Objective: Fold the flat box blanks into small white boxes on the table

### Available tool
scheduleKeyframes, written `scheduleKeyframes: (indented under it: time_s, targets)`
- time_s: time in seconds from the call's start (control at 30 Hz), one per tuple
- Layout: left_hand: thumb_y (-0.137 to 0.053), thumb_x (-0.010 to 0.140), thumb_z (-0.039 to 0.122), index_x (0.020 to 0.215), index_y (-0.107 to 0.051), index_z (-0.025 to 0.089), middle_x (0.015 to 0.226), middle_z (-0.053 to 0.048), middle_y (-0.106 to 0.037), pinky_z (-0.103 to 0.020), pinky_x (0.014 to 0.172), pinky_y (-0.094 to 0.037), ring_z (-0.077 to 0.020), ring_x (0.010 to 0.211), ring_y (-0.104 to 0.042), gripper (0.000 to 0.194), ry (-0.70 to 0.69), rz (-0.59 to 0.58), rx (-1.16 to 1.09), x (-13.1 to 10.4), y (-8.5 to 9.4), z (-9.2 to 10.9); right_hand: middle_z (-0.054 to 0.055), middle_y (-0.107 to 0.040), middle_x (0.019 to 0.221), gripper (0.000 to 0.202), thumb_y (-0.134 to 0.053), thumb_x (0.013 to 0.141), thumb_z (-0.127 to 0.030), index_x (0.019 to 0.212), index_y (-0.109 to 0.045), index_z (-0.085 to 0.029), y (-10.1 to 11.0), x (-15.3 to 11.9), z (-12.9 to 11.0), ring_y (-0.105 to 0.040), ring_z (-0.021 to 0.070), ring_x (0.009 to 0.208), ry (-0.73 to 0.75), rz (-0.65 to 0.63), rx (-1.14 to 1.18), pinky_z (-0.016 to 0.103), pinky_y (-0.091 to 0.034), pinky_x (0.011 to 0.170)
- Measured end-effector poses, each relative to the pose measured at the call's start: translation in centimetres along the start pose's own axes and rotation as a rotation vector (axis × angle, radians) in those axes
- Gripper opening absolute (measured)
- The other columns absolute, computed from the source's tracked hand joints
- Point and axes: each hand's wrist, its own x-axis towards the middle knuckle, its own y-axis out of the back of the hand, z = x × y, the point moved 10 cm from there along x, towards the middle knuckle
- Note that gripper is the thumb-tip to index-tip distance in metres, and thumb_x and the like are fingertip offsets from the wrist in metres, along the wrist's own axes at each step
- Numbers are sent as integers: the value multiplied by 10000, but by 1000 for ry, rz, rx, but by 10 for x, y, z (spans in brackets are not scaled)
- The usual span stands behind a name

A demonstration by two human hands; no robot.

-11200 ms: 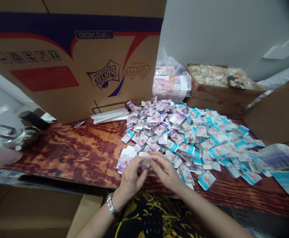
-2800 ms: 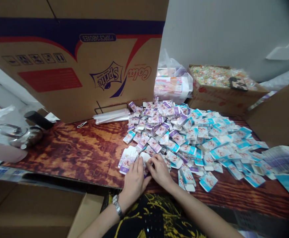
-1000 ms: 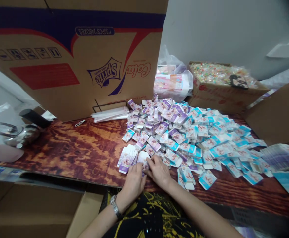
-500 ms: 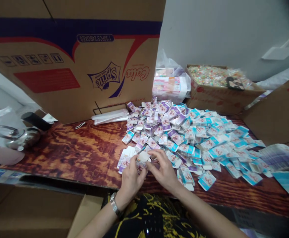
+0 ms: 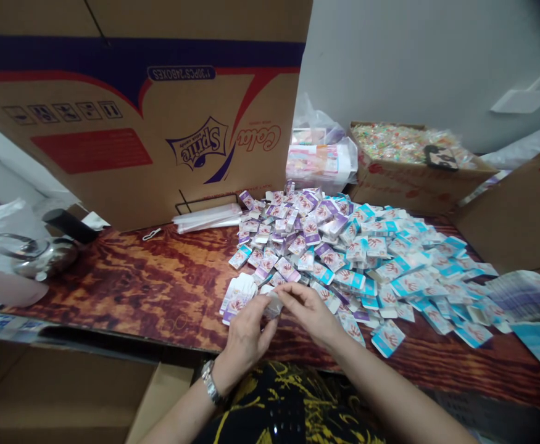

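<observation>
Between my two hands, over the front of the table, is a small printed carton [image 5: 273, 304], partly hidden by the fingers. My left hand [image 5: 246, 327], with a metal watch on its wrist, is closed around the carton's left side. My right hand [image 5: 307, 313] pinches the carton's upper right edge with thumb and forefinger. Just left of the carton lie a few flat purple-and-white cartons [image 5: 237, 299], partly behind my left hand. Beyond my hands spreads a large heap of small purple and blue cartons [image 5: 344, 253] printed with hand pictures.
A big cardboard box [image 5: 158, 135] stands at the back left. Behind the heap sit a bag of pink packets [image 5: 320, 161] and a box of wrapped sweets [image 5: 418, 179]. Clear plastic sleeves [image 5: 207, 219] lie near the big box. A metal kettle [image 5: 47, 256] stands far left; flat card sheets [image 5: 533, 302] lie right.
My left hand has turned further over the small carton, covering more of it. My right fingers have moved in along its top edge, where the pale flap now stands up less.
</observation>
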Motion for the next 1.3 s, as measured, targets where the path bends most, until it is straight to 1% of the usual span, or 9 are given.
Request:
scheduleKeyframes:
  time_s: [0.17, 0.33, 0.47, 0.57, 0.7, 0.8, 0.93, 1.07, 1.3]
  targets:
    - [-515, 826, 182, 1302, -309, 116, 1093, -157, -605, -329, 780, -539, -219, 945, -637, 523, 128, -44, 47, -4, -9, -12, 16, -651, 789, 161, -608, 803, -312, 879, -652, -177, -1, 4, 2, -594, 145, 715, -37, 20, -95, 265, -475, 667]
    - [-445, 849, 146, 1407, -167, 109, 1275, -214, -505, -381, 909, -493, -254, 1157, -535, 625, 94, -51, 97, -2, -13, -9, 52, -633, 899, 178, -518, 861, -205, 935, -680, -204, -9, -12, -30, -596, 169, 862, 235, 105, -432, 298, -467, 787]
    - [-396, 850, 111, 1442, -38, 113, 1322, -227, -459, -396, 930, -480, -255, 1201, -496, 692, 138, -79, 74, -3, -17, -14, 94, -584, 1122, 293, -453, 894, -184, 1141, -608, -210, -25, -23, -34, -543, 187, 1062, 353, 57, -464, 327, -432, 922]
    - [-421, 846, 132, 1445, -7, 123, 1310, -222, -468, -412, 916, -487, -265, 1192, -502, 729, 170, -102, 37, -1, -16, -14, 63, -638, 1037, 255, -479, 888, -218, 1096, -626, -227, -26, -10, -20, -586, 186, 975, 269, -47, -399, 332, -456, 876]
    - [-516, 859, 243, 1428, -117, 137, 1374, -216, -382, -465, 1006, -400, -286, 1276, -392, 703, 144, 6, 56, 5, 8, -6, 17, -641, 885, 382, -549, 847, -387, 1206, -529, -257, 20, 26, -9, -618, 160, 776, 69, 128, 0, 313, -506, 741]
    - [-492, 877, 226, 1325, -322, 145, 1222, -177, -515, -436, 951, -447, -249, 1152, -504, 486, 143, 31, 42, 2, 12, -9, 31, -602, 1009, 597, -493, 857, -486, 1385, -282, -304, 50, 35, -1, -626, 151, 776, 8, 308, 203, 304, -515, 700]
    - [-459, 850, 158, 1219, -414, 135, 1079, -148, -582, -422, 846, -502, -237, 1004, -574, 373, 163, -145, 13, -14, -23, -21, 72, -612, 974, 476, -562, 824, -400, 1265, -490, -232, 11, 23, 28, -615, 204, 803, -16, -17, -495, 342, -487, 729]
    - [-462, 791, 99, 1192, -422, 124, 1064, -140, -582, -436, 841, -498, -240, 977, -568, 404, 190, -252, 31, -28, -49, -31, 135, -564, 1049, 453, -627, 776, -329, 1200, -542, -196, -9, 0, 71, -569, 283, 930, -67, -101, -1125, 373, -473, 725]
    - [-548, 788, 178, 1309, -326, 68, 1275, -226, -477, -490, 941, -429, -308, 1161, -479, 577, 162, -242, 185, -28, -52, -32, 85, -524, 957, 115, -552, 832, -266, 902, -605, -192, -2, 2, 64, -527, 213, 897, 36, 120, -958, 314, -462, 732]
